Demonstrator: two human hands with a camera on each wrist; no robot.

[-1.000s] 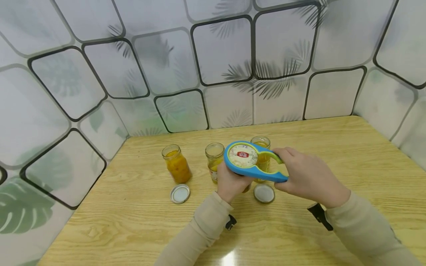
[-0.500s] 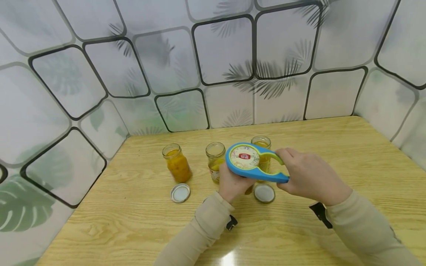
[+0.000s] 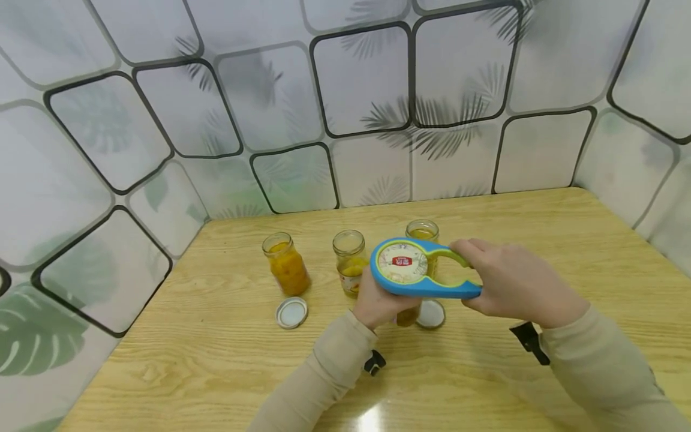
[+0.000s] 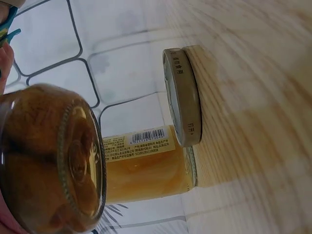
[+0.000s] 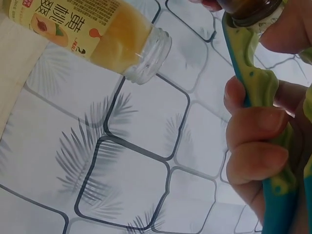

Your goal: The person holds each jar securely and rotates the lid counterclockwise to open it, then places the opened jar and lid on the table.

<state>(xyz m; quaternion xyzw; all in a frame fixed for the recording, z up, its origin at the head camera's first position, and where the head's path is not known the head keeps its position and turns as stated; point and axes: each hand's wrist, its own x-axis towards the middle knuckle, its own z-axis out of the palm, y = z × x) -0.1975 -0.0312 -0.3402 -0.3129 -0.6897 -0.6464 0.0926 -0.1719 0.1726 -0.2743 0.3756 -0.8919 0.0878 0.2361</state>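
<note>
My left hand [image 3: 373, 303] grips a closed glass jar with brownish contents, its base facing the camera in the left wrist view [image 4: 46, 158]. Over the jar's top sits a blue and yellow-green jar opener [image 3: 402, 261] with a round printed disc, which hides the lid in the head view. Fingers of my right hand [image 3: 520, 282] curl round the opener's two handles, as the right wrist view also shows. The jar is held above the table, tilted. Just behind it stands an uncapped jar of yellow fruit [image 3: 351, 276].
An open jar of orange fruit [image 3: 291, 273] stands to the left, and another open jar [image 3: 423, 229] is partly behind the opener. One loose lid [image 3: 292, 312] lies left, a second lid [image 3: 431, 314] right, on the wooden table [image 3: 216, 372]. A patterned wall covering [image 3: 367, 84] rises behind.
Both hands, the opener and the held jar have moved slightly right and a little down. More of the jar's lower end shows below the opener. The standing jars and loose lids stay put.
</note>
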